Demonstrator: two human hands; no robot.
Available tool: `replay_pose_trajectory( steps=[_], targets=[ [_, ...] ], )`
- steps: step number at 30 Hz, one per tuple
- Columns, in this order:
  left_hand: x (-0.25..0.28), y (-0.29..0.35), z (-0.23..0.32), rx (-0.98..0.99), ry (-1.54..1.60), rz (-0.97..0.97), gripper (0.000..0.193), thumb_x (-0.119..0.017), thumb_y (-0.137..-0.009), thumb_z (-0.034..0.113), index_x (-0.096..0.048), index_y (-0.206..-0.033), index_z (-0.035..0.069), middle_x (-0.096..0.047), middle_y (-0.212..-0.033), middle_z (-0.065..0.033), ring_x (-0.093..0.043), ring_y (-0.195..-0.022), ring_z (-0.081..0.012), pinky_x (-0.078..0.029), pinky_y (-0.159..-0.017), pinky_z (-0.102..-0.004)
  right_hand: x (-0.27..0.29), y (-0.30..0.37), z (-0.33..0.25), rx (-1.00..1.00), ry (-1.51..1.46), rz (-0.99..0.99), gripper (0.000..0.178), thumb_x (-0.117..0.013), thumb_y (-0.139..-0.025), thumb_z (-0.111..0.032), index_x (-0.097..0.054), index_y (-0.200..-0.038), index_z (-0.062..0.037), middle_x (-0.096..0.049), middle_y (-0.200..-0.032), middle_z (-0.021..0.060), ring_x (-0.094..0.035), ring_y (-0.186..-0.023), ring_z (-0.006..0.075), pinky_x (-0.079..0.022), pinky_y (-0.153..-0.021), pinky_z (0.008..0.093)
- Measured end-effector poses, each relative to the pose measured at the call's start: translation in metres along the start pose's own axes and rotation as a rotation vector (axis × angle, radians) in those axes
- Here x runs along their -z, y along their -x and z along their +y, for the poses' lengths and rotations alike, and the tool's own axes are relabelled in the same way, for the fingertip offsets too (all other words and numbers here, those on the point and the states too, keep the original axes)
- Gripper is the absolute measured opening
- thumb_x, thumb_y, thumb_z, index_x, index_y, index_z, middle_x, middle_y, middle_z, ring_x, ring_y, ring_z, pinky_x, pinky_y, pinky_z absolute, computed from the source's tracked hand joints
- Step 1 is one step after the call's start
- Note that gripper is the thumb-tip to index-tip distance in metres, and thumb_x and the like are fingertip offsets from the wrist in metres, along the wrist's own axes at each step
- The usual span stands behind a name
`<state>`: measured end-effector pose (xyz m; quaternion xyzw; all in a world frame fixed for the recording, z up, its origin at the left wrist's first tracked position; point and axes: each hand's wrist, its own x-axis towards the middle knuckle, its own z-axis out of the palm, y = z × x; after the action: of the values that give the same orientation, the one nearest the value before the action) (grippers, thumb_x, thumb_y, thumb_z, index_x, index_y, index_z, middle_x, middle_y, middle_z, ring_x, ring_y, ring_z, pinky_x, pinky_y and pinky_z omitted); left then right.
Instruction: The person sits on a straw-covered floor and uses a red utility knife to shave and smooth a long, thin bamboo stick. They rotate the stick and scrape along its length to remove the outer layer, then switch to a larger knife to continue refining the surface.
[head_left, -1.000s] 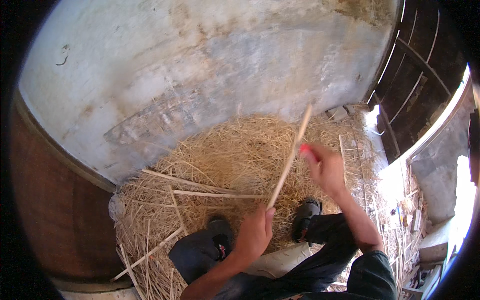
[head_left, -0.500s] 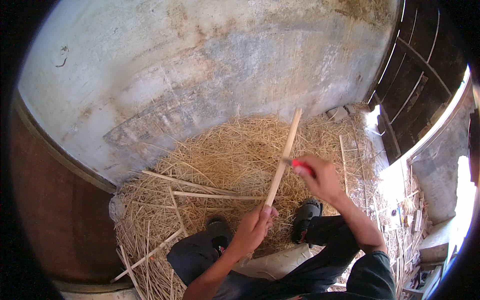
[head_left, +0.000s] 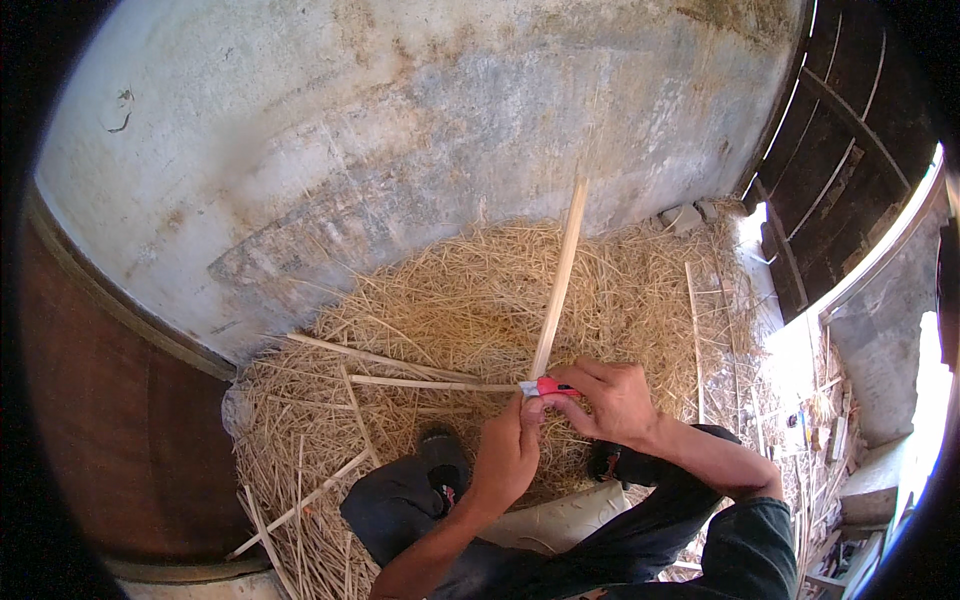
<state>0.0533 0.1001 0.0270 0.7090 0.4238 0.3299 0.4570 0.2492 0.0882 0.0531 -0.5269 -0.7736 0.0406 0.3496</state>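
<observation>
My left hand [head_left: 507, 450] is closed round the lower end of a long pale wooden strip [head_left: 562, 270], which stands up and away from me toward the wall. In my right hand [head_left: 615, 403] is a red utility knife [head_left: 552, 386], gripped by its handle. Its pale metal front end lies against or just over the strip, right above my left fingers. Both hands are close together, their fingertips nearly touching. Whether the blade's edge is in the wood cannot be made out.
Loose straw-like shavings [head_left: 450, 290] cover the floor around my shoes. Several thin wooden strips [head_left: 430, 383] lie on the left side. A stained plaster wall [head_left: 420, 130] stands ahead, a brown panel [head_left: 110, 400] at left, and dark boards [head_left: 840, 130] at upper right.
My right hand has brought the knife down and left, from partway up the strip to just above my left hand. The strip's far end has shifted slightly left and up.
</observation>
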Motion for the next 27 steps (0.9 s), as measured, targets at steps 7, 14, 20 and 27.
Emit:
replay_pose_trajectory(
  steps=[7, 14, 20, 27],
  targets=[
    [-0.003, 0.004, -0.006, -0.022, -0.042, -0.012, 0.040, -0.042, -0.114, 0.032, -0.058, -0.097, -0.001, -0.054, -0.063, -0.0079, -0.054, -0.053, -0.0197, -0.043, -0.054, -0.0377, 0.009, -0.006, 0.015, -0.116, -0.007, 0.078, 0.017, -0.079, -0.089, -0.020, -0.077, -0.103, -0.0102, -0.073, -0.086, 0.0105, -0.073, -0.071, 0.0267, -0.058, -0.062, 0.0359],
    [-0.013, 0.030, -0.015, -0.001, -0.072, -0.176, 0.035, -0.047, -0.112, 0.029, -0.059, -0.102, -0.002, -0.058, -0.068, -0.0191, -0.059, -0.060, -0.0383, -0.044, -0.057, -0.0466, 0.063, -0.030, 0.097, -0.542, 0.162, 0.320, 0.028, -0.068, -0.099, -0.031, -0.075, -0.112, -0.0067, -0.074, -0.088, 0.0143, -0.072, -0.073, 0.0238, -0.056, -0.067, 0.0357],
    [0.012, 0.011, -0.005, 0.329, 0.402, -0.359, 0.043, -0.039, -0.114, 0.041, -0.059, -0.105, 0.004, -0.045, -0.066, 0.0019, -0.042, -0.050, -0.0079, -0.038, -0.046, -0.0276, 0.043, -0.017, 0.114, -0.561, -0.264, 0.330, 0.032, -0.068, -0.101, -0.033, -0.073, -0.110, -0.0027, -0.072, -0.085, 0.0065, -0.067, -0.081, 0.0142, -0.053, -0.077, 0.0305],
    [0.007, 0.004, 0.011, 0.381, 0.522, -0.430, 0.043, -0.037, -0.114, 0.041, -0.058, -0.113, 0.003, -0.041, -0.069, 0.0034, -0.041, -0.051, -0.0063, -0.039, -0.046, -0.0249, 0.017, -0.019, 0.055, -0.578, -0.697, 0.056, 0.029, -0.074, -0.098, -0.027, -0.072, -0.107, 0.0001, -0.070, -0.087, -0.0011, -0.064, -0.081, 0.0084, -0.053, -0.079, 0.0281]
  ],
)
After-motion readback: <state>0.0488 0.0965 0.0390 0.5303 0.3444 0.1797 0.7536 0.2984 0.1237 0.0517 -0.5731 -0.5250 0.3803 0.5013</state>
